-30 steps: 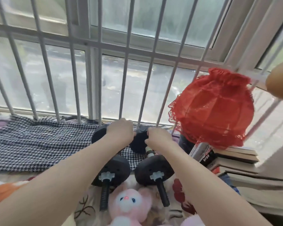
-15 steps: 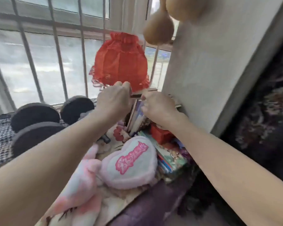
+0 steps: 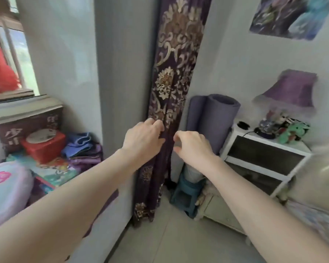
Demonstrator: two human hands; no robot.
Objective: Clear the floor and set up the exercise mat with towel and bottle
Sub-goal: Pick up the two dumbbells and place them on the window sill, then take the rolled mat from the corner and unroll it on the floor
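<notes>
A rolled purple exercise mat (image 3: 213,118) stands upright in the corner, its lower end resting on a small blue stool (image 3: 186,194). A folded blue towel (image 3: 80,143) lies on the window ledge at left. My left hand (image 3: 143,137) is stretched out in front of the purple patterned curtain (image 3: 171,73), fingers spread and empty. My right hand (image 3: 193,147) hovers just left of the mat, fingers curled loosely and holding nothing. No bottle is in view.
A white bedside cabinet (image 3: 262,160) with a purple lamp (image 3: 291,90) and a green plush toy (image 3: 292,131) stands right of the mat. The ledge at left holds a red box (image 3: 44,147), books and a heart cushion (image 3: 6,186). Pale floor tiles (image 3: 179,243) lie below.
My view has swung right from the window ledge to the room corner. Both hands have left the dumbbells on the ledge and now reach toward the curtain and rolled mat.
</notes>
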